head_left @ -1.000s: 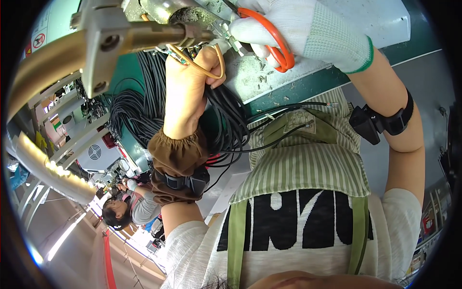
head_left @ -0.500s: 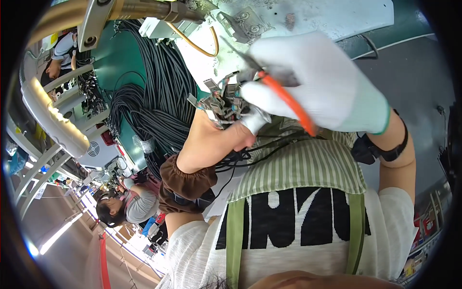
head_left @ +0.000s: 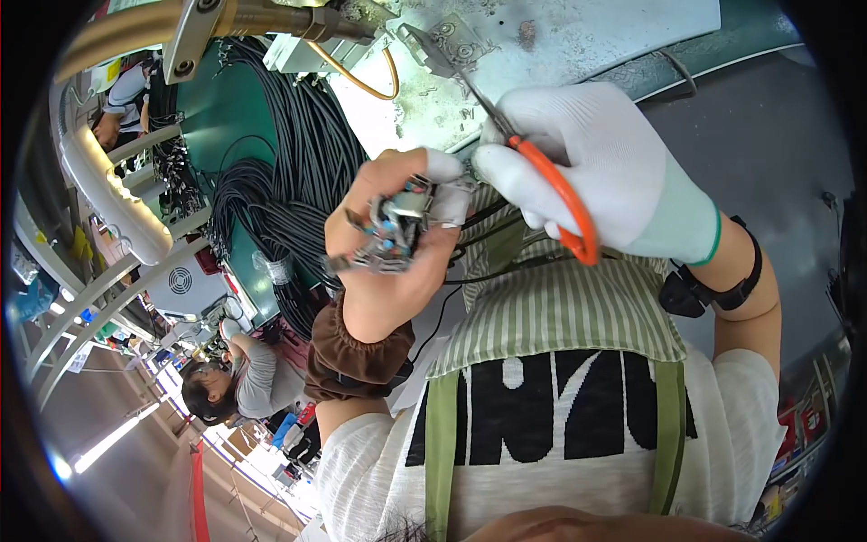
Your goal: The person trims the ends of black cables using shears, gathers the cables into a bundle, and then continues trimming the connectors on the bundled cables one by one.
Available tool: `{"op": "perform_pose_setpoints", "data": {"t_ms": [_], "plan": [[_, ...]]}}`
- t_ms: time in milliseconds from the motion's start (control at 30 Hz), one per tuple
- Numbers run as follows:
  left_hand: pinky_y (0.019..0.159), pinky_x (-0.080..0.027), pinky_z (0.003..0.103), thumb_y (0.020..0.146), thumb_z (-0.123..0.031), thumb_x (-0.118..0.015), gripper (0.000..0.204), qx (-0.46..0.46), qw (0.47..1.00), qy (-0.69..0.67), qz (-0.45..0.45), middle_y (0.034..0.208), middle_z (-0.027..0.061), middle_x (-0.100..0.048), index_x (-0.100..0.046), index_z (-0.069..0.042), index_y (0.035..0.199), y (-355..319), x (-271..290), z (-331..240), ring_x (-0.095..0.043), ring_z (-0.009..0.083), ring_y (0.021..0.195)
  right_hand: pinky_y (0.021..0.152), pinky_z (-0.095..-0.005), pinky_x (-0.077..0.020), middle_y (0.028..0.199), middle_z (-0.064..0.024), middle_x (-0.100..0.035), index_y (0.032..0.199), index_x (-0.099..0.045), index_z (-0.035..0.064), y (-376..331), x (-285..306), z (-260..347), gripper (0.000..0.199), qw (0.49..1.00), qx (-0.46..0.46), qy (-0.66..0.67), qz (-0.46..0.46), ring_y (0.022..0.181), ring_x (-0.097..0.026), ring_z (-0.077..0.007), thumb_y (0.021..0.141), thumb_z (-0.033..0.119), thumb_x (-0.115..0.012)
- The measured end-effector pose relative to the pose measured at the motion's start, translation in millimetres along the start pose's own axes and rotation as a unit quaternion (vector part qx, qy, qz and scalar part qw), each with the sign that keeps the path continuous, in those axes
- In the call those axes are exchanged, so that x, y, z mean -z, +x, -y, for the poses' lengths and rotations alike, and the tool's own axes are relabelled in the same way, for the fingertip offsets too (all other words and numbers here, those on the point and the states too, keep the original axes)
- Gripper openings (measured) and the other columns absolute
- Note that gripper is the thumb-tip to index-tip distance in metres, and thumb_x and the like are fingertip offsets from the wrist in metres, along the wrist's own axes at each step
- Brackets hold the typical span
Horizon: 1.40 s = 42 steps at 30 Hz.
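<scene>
Just left of frame centre, I see the left hand (head_left: pixel 395 291) closed around a bundle of metal connectors (head_left: pixel 397 228). Just right of it, I observe the gloved right hand (head_left: pixel 603 172), fingers curled on orange-handled scissors (head_left: pixel 558 185) whose long axis slants upper-left toward the white board (head_left: pixel 596 32).

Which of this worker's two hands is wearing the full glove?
The right hand, holding the orange-handled tool: a white glove covers it to the wrist. The left hand, holding metal connectors, is mostly bare, with only small white coverings.
</scene>
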<state>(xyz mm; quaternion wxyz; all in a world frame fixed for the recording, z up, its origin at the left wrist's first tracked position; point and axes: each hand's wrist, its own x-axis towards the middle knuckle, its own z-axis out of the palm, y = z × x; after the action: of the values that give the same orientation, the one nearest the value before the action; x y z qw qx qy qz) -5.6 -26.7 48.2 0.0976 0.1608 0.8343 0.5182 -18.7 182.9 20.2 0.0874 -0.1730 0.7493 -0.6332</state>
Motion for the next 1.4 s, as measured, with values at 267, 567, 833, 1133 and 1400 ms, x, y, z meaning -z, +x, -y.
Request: {"op": "perform_pose_setpoints", "data": {"t_ms": [267, 567, 833, 1133, 1400], "plan": [[0.050, -0.042, 0.025, 0.086, 0.002, -0.056, 0.019, -0.018, 0.989, -0.145, 0.021, 0.084, 0.0046, -0.059, -0.056, 0.002, 0.105, -2, -5, 3, -0.052, 0.0104, 0.059, 0.046, -0.0293, -0.0425, 0.059, -0.0088, -0.056, 0.078, -0.058, 0.0027, -14, -13, -6, 0.019, 0.949, -0.128, 0.281, 0.064, 0.051, -0.059, -0.0173, 0.082, 0.019, -0.066], [0.051, -0.042, 0.024, 0.080, 0.004, -0.062, 0.020, 0.189, 0.955, -0.228, -0.009, 0.085, 0.0044, -0.059, -0.055, 0.002, 0.099, 7, 9, -19, -0.051, 0.0090, 0.059, 0.049, -0.0329, -0.0436, 0.066, -0.0040, -0.057, 0.086, -0.062, 0.0103, -18, -21, -6, 0.020, 0.920, 0.164, -0.291, -0.204, 0.055, -0.058, -0.0238, 0.071, 0.017, -0.074], [0.069, -0.047, 0.023, 0.073, 0.004, -0.069, 0.028, 0.140, 0.985, -0.064, -0.076, 0.088, 0.0031, -0.060, -0.057, 0.001, 0.099, 9, -2, -6, -0.057, 0.0084, 0.075, 0.048, -0.0337, -0.0419, 0.061, -0.0057, -0.054, 0.086, -0.063, 0.0083, -31, -21, -8, 0.017, 0.951, 0.063, -0.294, -0.078, 0.050, -0.054, -0.0230, 0.074, 0.015, -0.073], [0.072, -0.048, 0.022, 0.073, 0.004, -0.071, 0.029, -0.082, 0.991, 0.108, 0.021, 0.088, 0.0013, -0.061, -0.058, 0.002, 0.099, 8, 0, -7, -0.058, 0.0085, 0.076, 0.046, -0.0326, -0.0406, 0.057, -0.0077, -0.052, 0.085, -0.063, 0.0058, -27, -24, -5, 0.013, 0.995, 0.060, -0.063, -0.058, 0.049, -0.052, -0.0257, 0.078, 0.014, -0.070], [0.062, -0.048, 0.023, 0.077, 0.003, -0.069, 0.025, 0.132, 0.985, -0.043, -0.106, 0.078, 0.0033, -0.060, -0.057, 0.003, 0.098, 9, -8, -8, -0.057, 0.0094, 0.064, 0.046, -0.0291, -0.0388, 0.060, -0.0063, -0.053, 0.085, -0.063, 0.0033, -20, -40, -14, 0.010, 0.938, 0.100, -0.274, -0.186, 0.048, -0.052, -0.0172, 0.082, 0.013, -0.065]]}}
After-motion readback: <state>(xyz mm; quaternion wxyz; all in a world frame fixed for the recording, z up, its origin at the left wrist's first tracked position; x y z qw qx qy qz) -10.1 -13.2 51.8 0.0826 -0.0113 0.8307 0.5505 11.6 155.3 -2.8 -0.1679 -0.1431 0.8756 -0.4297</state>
